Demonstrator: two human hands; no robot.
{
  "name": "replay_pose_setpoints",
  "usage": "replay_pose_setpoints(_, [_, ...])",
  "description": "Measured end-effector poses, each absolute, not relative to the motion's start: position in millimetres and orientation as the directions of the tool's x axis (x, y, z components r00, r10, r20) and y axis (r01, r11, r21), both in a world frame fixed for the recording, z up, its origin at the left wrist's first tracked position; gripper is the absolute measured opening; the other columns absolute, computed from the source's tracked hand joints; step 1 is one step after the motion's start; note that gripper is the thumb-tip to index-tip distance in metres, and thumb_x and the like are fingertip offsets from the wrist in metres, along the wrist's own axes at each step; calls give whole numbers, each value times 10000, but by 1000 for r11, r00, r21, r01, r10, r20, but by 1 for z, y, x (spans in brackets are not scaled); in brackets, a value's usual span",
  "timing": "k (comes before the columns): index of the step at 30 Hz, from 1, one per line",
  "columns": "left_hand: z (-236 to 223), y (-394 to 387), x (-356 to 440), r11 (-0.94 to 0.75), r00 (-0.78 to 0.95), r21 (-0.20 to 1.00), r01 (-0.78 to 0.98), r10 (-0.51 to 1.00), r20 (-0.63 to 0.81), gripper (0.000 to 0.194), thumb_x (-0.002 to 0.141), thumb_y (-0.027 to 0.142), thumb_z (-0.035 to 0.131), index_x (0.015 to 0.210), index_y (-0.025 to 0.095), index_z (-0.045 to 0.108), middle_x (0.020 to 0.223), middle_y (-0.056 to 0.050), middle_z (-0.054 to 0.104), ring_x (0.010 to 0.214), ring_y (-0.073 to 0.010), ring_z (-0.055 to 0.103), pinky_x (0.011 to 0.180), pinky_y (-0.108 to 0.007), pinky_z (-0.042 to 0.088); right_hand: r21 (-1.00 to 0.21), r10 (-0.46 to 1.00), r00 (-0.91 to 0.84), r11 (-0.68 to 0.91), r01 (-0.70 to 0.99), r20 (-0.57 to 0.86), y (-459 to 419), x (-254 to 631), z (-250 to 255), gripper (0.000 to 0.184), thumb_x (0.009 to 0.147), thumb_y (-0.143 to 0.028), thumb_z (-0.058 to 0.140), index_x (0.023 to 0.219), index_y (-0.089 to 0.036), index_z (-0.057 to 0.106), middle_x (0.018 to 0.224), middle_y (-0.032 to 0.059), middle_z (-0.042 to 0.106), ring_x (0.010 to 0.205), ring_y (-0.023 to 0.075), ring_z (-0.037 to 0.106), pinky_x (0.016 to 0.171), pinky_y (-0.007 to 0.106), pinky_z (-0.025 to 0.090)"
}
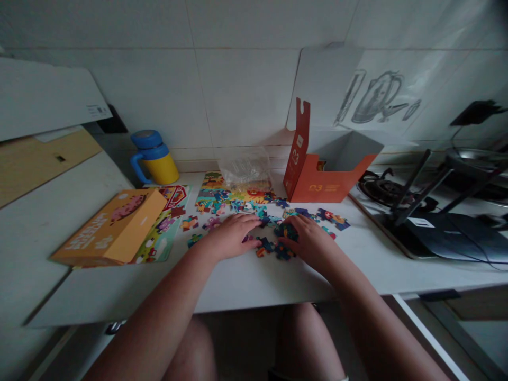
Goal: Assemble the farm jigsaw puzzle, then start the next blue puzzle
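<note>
My left hand point(234, 235) rests over the scattered jigsaw pieces, palm down, its fingers stretched to the right and the thumb apart from them. My right hand point(311, 241) has thumb and fingers around a dark teal puzzle piece point(286, 231) on the table. Just below and between the hands lie loose dark blue and orange pieces point(265, 247). Behind them a partly joined, colourful jigsaw point(212, 185) with animals reaches back towards the wall. An orange piece point(189, 223) lies left of my left hand, and joined pieces point(333, 218) lie right of my right hand.
A clear plastic bag point(246, 169) lies on the jigsaw's back part. An open orange-red box point(329, 182) stands behind. To the left are a yellow box point(111, 227) on a picture sheet point(170, 233) and a blue-yellow jug point(156, 159). A gas stove point(384, 190) is at right.
</note>
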State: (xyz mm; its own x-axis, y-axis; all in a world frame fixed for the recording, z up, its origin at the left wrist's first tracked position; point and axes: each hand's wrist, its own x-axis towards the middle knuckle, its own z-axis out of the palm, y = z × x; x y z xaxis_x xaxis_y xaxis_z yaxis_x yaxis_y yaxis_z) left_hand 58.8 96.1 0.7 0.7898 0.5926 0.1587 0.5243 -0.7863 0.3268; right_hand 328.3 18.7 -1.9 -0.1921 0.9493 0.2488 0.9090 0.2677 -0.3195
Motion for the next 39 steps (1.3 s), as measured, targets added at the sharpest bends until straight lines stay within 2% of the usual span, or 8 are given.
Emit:
replay_pose_setpoints(4, [1,94,60,-776,773,311,549,613,164,560,1005,484,710,1491,219,626,1579,-126,601,1498,-308,513,1281,-465,381,-496,957,5,146,856,290,9,332,-6,233,986,-411,682,1123,-222,687,1104,104,771,1030,298,707,906,407,534])
replay_pose_setpoints(10, [7,94,59,-791,771,285,541,602,208,350,958,441,770,1254,254,741,1287,-102,705,1252,-308,643,1105,-452,504,-754,932,285,-20,657,224,-3,358,-9,441,996,-632,567,1122,-234,710,862,79,783,751,260,705,675,361,537])
replay_pose_setpoints(14, [9,96,55,-784,749,265,562,618,238,169,976,410,739,1057,264,761,1100,-70,713,1101,-288,667,975,-427,522,-665,868,405,-123,737,288,-23,403,-10,535,969,-657,585,1220,-207,731,838,85,781,721,258,701,671,360,515])
replay_pose_setpoints(17, [9,98,55,-778,741,244,579,627,239,155,973,400,741,950,247,746,1027,-61,700,1038,-283,664,932,-422,524,-488,829,491,-322,811,268,-42,437,-17,537,944,-647,599,1243,-224,741,852,83,776,723,281,695,691,390,508])
replay_pose_setpoints(22, [13,93,65,-804,757,326,498,586,289,106,975,330,751,974,224,738,1057,-72,712,1069,-269,671,977,-416,538,-214,791,376,-310,927,483,-54,435,-26,544,1006,-571,533,1297,-151,718,1232,228,718,1121,390,673,991,539,518])
replay_pose_setpoints(26, [15,81,78,-850,835,440,290,449,317,289,988,404,757,1239,261,743,1278,-88,738,1247,-263,664,1131,-441,507,-288,878,91,55,956,470,-46,382,-19,462,1034,-505,599,1389,-216,665,1381,168,695,1259,344,638,1093,496,507])
replay_pose_setpoints(30, [9,71,88,-867,895,431,251,378,238,591,952,511,786,1489,318,635,1549,-98,642,1455,-298,566,1284,-522,367,-290,949,-55,150,945,312,-31,344,-8,509,997,-437,689,1469,-257,624,1474,139,665,1318,360,621,1115,530,495])
replay_pose_setpoints(39, [7,72,95,-876,907,447,179,323,270,280,868,400,893,1054,252,746,1221,-82,764,1207,-284,681,1136,-459,467,-298,979,-12,73,952,201,-26,354,-1,347,1017,-380,647,1306,-198,710,1215,152,709,1115,304,703,1000,418,542])
